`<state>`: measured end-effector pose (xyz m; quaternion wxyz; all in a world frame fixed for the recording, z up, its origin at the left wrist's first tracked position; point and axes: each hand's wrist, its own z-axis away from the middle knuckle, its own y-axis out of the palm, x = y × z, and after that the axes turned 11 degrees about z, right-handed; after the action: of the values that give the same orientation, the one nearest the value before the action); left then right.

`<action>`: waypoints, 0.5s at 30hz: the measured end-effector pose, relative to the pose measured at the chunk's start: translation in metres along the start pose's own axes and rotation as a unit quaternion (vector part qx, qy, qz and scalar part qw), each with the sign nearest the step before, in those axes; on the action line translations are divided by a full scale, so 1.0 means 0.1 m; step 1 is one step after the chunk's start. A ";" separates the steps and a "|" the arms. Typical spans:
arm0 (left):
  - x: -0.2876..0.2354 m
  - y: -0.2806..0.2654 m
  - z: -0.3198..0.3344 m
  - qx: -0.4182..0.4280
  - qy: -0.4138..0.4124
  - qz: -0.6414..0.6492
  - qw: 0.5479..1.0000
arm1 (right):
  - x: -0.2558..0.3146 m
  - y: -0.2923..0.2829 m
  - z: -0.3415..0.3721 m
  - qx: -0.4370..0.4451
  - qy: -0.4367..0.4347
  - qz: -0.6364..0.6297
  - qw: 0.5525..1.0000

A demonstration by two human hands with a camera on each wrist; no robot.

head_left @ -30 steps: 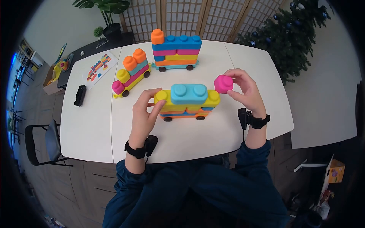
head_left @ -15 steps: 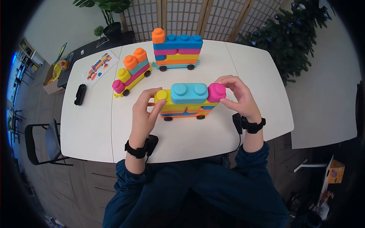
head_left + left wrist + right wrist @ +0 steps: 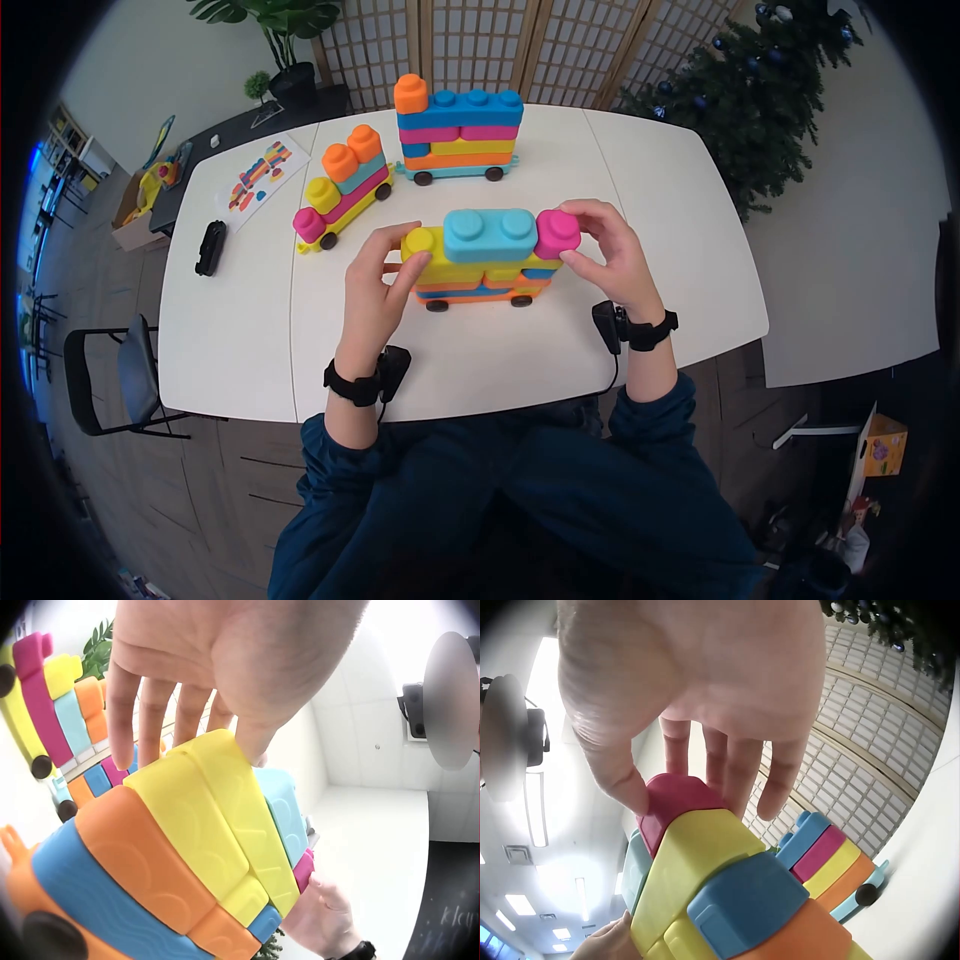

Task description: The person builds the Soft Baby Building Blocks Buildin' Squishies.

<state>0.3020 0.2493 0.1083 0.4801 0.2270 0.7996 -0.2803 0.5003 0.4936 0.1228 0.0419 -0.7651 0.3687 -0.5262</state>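
A wheeled stack of toy building blocks [image 3: 485, 272] stands in front of me, orange at the base with blue, orange and yellow layers above. On its top yellow layer sits a light blue block [image 3: 490, 236]. My right hand [image 3: 617, 258] pinches a magenta block [image 3: 558, 233] between thumb and fingers at the stack's right top end, right beside the light blue block. In the right wrist view the magenta block [image 3: 676, 804] rests against the yellow block below. My left hand [image 3: 378, 285] grips the left end of the top yellow block [image 3: 225, 802], thumb in front and fingers behind.
Behind stand two more block wagons, a slanted yellow-based wagon [image 3: 345, 200] and a taller light-blue-based wagon [image 3: 460, 140]. On the white table [image 3: 680, 240], a picture sheet [image 3: 262, 182] and a black case-like object [image 3: 211, 248] lie at the left.
My right hand has brought the magenta block leftward from beside the stack onto its right top end, over the yellow stud. The left hand keeps its grip.
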 end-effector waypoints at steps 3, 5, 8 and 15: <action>-0.01 -0.04 0.02 0.004 -0.017 0.025 1.000 | -0.03 0.09 0.01 0.031 0.093 -0.080 0.992; 0.00 -0.11 0.05 -0.026 -0.092 0.053 0.994 | -0.32 0.16 0.05 0.094 0.125 0.003 0.988; 0.16 -0.22 0.09 0.099 -0.091 -0.040 0.990 | -0.52 0.22 0.08 0.189 0.173 0.077 0.963; 0.02 0.05 -0.09 0.112 -0.138 -0.074 0.981 | -0.63 0.24 0.17 0.179 0.189 0.039 0.965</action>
<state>0.2981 0.2595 0.1089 0.5349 0.1791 0.7039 -0.4317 0.4907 0.5090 0.0559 0.1285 -0.6164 0.2990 -0.7170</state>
